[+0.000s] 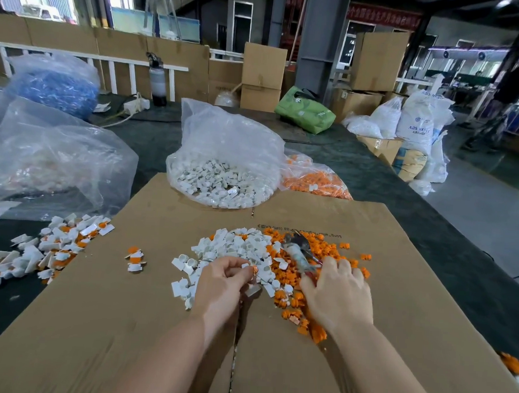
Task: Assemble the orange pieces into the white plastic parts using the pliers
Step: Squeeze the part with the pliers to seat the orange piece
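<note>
Nearest: my two bare forearms, reaching forward over the flattened brown cardboard sheet [122, 324] that covers the dark desk [432, 237].

My left hand [221, 280]: fingers curled, pinching a small white plastic part with an orange piece seated at its top [253, 270] between thumb and fingertips, just above the near edge of the loose pile.

My right hand [336, 292]: fingers curled down over the handles of the worn, tape-wrapped metal pliers [299, 250]. It appears to grip them, though the handles are mostly hidden under the palm. The long axis of the pliers runs from my right hand up and to the left, nose pointing away from me and lying on the orange pieces.

Key relation: the pinched part sits just left of the right hand, at the same depth as the handles. The nose, I judge, must swing back and left to reach it.

Beyond the hands: mixed heap of loose white plastic parts [234, 246] on the left, loose orange plastic pieces [313, 290] on the right, touching.

Left, well apart: pile of white-and-orange parts, likely finished assemblies [51, 244]; two more [135, 258] lie between.

Farther: clear bag of white parts [219, 181]; beside it, right, clear bag of orange pieces [317, 181].
</note>
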